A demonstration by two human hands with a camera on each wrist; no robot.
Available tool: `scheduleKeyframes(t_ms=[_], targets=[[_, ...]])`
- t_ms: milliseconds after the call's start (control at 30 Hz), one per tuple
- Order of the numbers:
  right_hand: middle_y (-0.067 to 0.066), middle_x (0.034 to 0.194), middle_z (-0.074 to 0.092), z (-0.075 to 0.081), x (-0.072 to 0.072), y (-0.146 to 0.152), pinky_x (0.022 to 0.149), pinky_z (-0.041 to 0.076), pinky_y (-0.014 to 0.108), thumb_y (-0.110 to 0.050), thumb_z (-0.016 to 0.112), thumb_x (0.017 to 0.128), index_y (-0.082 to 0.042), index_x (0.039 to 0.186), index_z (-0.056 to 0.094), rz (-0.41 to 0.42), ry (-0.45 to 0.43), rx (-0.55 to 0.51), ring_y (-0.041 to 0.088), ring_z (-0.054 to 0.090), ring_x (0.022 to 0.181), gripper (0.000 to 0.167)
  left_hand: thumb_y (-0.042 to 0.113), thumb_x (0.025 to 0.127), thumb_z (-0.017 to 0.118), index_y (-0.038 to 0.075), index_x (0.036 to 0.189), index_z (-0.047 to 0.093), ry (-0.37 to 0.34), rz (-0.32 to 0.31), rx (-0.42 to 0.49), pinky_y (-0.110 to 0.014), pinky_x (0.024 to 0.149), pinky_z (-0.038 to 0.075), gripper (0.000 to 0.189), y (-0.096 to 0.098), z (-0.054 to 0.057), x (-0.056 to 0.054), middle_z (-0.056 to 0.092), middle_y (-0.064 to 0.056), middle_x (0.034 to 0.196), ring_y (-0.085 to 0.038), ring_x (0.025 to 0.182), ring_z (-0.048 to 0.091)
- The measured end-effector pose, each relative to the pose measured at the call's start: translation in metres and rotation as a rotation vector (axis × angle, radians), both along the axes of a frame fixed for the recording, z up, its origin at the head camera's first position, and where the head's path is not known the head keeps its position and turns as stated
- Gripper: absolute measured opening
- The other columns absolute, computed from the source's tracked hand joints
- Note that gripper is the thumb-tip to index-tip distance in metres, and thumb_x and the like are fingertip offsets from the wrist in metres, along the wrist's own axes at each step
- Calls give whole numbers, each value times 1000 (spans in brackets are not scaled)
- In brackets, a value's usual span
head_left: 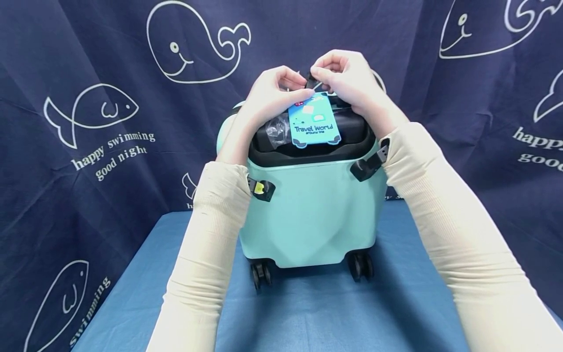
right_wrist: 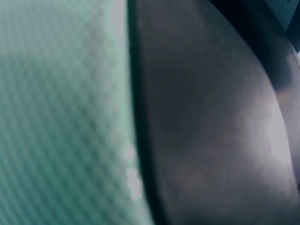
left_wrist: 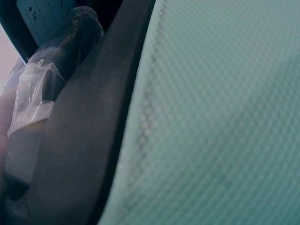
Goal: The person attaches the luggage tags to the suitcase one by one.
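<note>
A mint-green suitcase (head_left: pixel 312 210) stands upright on its wheels, its black top handle (head_left: pixel 349 128) partly wrapped in clear plastic (head_left: pixel 278 131). In front of the handle hangs a blue luggage tag (head_left: pixel 314 122) printed "Travel World". My left hand (head_left: pixel 273 93) pinches the tag's black strap (head_left: pixel 313 82), its thumb by the tag's top edge. From the other side my right hand (head_left: pixel 352 80) pinches the same strap between thumb and fingers. The left wrist view catches the tag (left_wrist: pixel 40 18) beside the wrapped plastic (left_wrist: pixel 35 84). Mostly the suitcase shell (right_wrist: pixel 61 117) fills the right wrist view.
Beneath the suitcase is a table with a blue cover (head_left: pixel 303 313); two black wheels, a left wheel (head_left: pixel 261 275) and a right wheel (head_left: pixel 360 265), show at the front. A navy curtain (head_left: pixel 110 44) with white whale and fish drawings hangs close behind.
</note>
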State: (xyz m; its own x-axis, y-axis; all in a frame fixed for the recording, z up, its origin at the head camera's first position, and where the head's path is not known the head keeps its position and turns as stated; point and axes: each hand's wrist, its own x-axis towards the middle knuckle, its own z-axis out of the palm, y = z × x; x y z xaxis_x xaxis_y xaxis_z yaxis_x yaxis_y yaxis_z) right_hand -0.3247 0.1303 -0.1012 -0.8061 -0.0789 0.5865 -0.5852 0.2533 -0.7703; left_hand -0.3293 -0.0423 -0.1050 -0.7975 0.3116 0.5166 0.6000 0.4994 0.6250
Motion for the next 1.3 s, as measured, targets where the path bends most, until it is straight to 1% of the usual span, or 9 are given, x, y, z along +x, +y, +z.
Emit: scheduleKeyframes(t_ms=[133,233,367,433,533,700,967,1133,1300], targets=[[-8,64,60,0,0,0,59,42,18,-10,65,87,-14,80,65,15,15,-7,5,49,57,8,29,83,71,10,104,64,22,-1,1,-16,82,41,29,0,-1,0,69,-2,99,-5,89,60],[-8,70,62,0,1,1,61,43,20,-14,66,87,-13,86,66,20,9,-1,7,52,61,1,28,83,71,10,105,65,21,8,8,-16,81,42,29,1,-1,1,70,-2,100,-4,87,61],[-10,77,62,2,4,3,64,41,22,-28,67,86,-14,96,63,-56,-67,75,8,54,68,17,28,83,71,10,104,66,17,25,17,-16,80,44,29,3,0,2,70,-2,100,-4,87,62],[-10,75,61,3,6,4,65,39,22,-35,66,86,-15,94,64,-93,-112,120,8,53,72,22,28,83,71,9,104,67,17,30,24,-16,80,44,28,4,0,2,70,-2,100,-5,86,63],[-11,71,61,3,7,4,68,37,22,-39,64,86,-16,87,66,-83,-140,147,8,51,74,23,27,83,71,9,103,67,18,36,31,-16,79,45,28,5,0,3,70,-3,100,-5,86,63],[-10,71,61,2,7,5,68,38,21,-30,66,87,-16,86,63,-12,-93,142,8,53,73,14,28,81,73,9,104,65,23,53,38,-16,79,45,31,5,0,5,71,-2,99,-5,85,64],[-7,76,64,1,6,5,72,39,22,-20,67,86,-17,87,54,43,-31,124,11,53,77,13,31,77,76,9,110,46,7,67,93,-15,81,39,50,2,-1,8,72,-3,98,-7,91,62],[-6,76,65,1,4,2,70,39,21,-17,66,86,-17,88,54,72,-39,103,12,54,78,13,31,77,76,9,108,48,11,78,83,-16,80,39,47,0,-2,6,72,-3,97,-7,90,63],[-5,76,65,-1,3,1,71,40,22,-17,65,87,-17,88,53,71,-42,111,11,55,76,12,33,76,77,13,103,54,16,97,75,-16,80,41,41,0,-3,4,71,-2,96,-8,86,64]])
